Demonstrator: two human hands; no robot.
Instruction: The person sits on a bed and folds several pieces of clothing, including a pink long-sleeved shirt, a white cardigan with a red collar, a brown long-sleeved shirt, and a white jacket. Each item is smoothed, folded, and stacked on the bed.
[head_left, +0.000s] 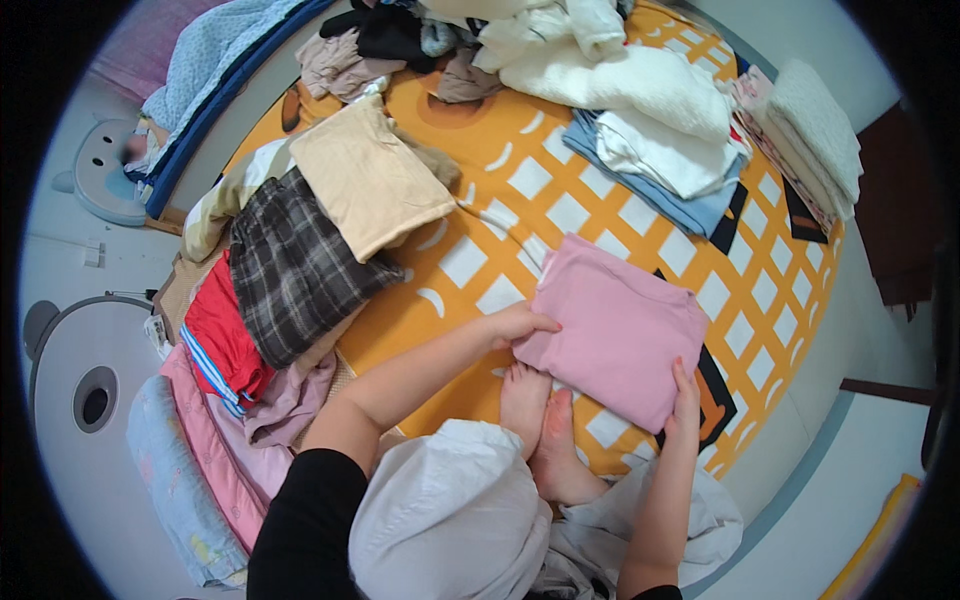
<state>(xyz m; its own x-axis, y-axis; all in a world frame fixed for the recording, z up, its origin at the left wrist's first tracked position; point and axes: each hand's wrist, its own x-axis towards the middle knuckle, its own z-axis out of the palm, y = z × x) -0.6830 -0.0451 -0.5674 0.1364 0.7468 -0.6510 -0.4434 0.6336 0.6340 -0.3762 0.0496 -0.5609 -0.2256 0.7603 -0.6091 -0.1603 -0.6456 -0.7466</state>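
Note:
A folded pink garment (615, 334) is held by its two sides, just beyond my bare feet. My left hand (523, 324) grips its left edge with the thumb on top and the fingers beneath. At its lower right corner, my right hand (682, 397) pinches the cloth, thumb uppermost. The fingers under the cloth are hidden. Below it spreads a bed sheet (480, 262) in orange with a white checked pattern.
Folded beige cloth (371, 176), dark plaid cloth (296, 262) and red clothing (229, 330) lie at left. White fleecy cloth (622, 82) and blue folded clothing (697, 206) lie at the far right. Another person (136, 148) lies beyond the bed's far left edge.

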